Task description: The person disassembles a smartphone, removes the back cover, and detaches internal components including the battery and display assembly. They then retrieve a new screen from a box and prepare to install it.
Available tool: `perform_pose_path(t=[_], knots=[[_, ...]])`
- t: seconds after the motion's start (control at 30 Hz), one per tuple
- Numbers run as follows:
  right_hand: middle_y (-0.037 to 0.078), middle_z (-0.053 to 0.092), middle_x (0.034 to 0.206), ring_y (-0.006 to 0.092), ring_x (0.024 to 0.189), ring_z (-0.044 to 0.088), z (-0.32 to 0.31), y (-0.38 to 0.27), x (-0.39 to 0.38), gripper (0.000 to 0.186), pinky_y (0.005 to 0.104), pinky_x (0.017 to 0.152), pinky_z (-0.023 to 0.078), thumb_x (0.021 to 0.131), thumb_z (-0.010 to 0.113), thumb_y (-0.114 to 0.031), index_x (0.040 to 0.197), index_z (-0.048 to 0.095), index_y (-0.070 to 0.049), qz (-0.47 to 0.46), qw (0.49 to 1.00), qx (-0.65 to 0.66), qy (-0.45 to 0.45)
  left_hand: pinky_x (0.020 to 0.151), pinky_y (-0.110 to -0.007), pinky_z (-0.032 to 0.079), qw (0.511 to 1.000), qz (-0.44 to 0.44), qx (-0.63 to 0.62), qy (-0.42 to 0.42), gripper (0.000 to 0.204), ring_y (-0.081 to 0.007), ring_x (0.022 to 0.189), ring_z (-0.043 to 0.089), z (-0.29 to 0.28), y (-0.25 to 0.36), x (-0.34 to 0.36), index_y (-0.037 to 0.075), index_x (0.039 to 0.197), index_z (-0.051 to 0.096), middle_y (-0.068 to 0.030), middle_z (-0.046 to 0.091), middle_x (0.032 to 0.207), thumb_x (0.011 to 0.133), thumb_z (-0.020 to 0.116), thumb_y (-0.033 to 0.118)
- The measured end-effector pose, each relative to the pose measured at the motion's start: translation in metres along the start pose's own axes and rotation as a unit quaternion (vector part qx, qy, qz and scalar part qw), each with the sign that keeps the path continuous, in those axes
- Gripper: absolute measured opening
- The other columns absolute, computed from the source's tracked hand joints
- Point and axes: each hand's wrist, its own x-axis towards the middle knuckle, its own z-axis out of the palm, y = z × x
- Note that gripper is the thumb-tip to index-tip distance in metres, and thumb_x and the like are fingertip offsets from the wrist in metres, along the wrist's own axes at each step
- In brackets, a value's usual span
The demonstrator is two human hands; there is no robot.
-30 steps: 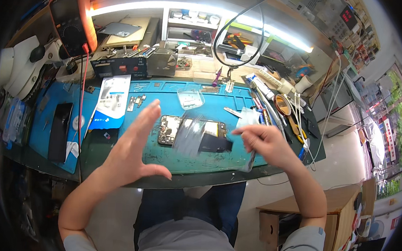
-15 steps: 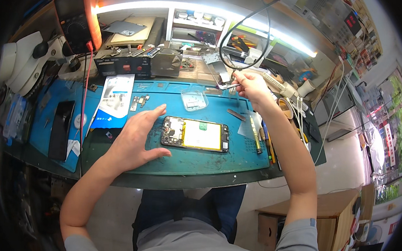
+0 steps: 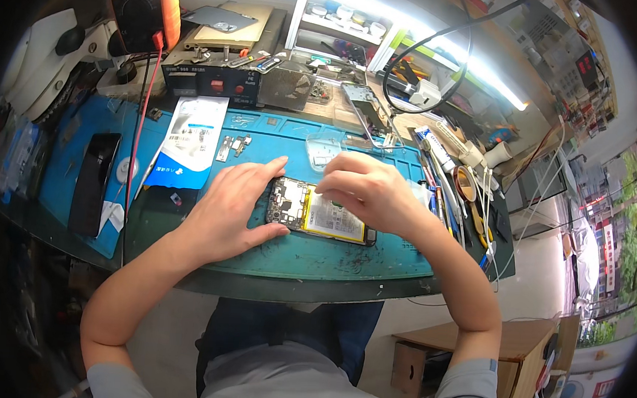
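Note:
An opened phone [image 3: 287, 203] lies face down on the blue mat [image 3: 322, 261], showing circuit parts and a silver battery [image 3: 330, 218] with yellow edging. My left hand [image 3: 227, 208] rests at the phone's left end, fingers and thumb apart, thumb beside the near edge. My right hand [image 3: 366, 191] is over the battery with fingers curled together; what they hold, if anything, is hidden. Behind the phone sits a small clear tray [image 3: 321, 150], partly covered by my right hand. A removed metal-and-dark phone part [image 3: 367, 111] lies at the back.
A black phone [image 3: 95, 185] and a blue-white packet [image 3: 189, 140] are at left, near an orange multimeter [image 3: 140, 9] with leads and a white microscope [image 3: 42, 73]. Tools and tubes [image 3: 450, 185] crowd the right. A black cable loop [image 3: 425, 67] hangs above the back.
My right hand has let go of the removed part at the back and come down over the battery. My left hand has moved slightly up and right, to the phone's left end.

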Motion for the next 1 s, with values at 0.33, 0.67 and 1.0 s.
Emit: perform_pose_path(t=[0.33,0.67,1.0], knots=[[0.002,0.065,0.093,0.0249,0.083,0.067,0.014,0.016,0.011,0.01,0.0365,0.071,0.056,0.088,0.073,-0.014,0.098,0.075,-0.017,-0.031,0.999,-0.007,-0.042,0.112,-0.044,0.037,1.0,0.006,0.006,0.013,0.095,-0.0326,0.129,0.051,0.003,0.0,-0.001,0.006,0.155,0.035,-0.0101,0.059,0.14,0.077,0.087,0.024],[0.009,0.07,0.091,0.0288,0.09,0.07,-0.008,0.009,0.065,0.012,0.0424,0.078,0.055,0.087,0.074,-0.023,0.096,0.073,-0.015,0.035,0.957,-0.022,-0.288,0.112,-0.045,0.037,1.0,-0.011,-0.005,0.007,0.098,-0.0337,0.13,0.051,0.003,-0.001,-0.001,0.007,0.156,0.034,-0.0115,0.057,0.141,0.075,0.088,0.021],[0.008,0.068,0.089,0.0311,0.085,0.068,-0.016,0.012,0.061,0.01,0.0413,0.075,0.054,0.089,0.07,-0.018,0.096,0.068,-0.01,0.042,0.959,-0.004,-0.282,0.113,-0.044,0.037,1.0,-0.02,-0.003,0.004,0.098,-0.0331,0.129,0.051,0.002,0.002,-0.001,0.007,0.156,0.033,-0.0106,0.058,0.14,0.075,0.087,0.021]])
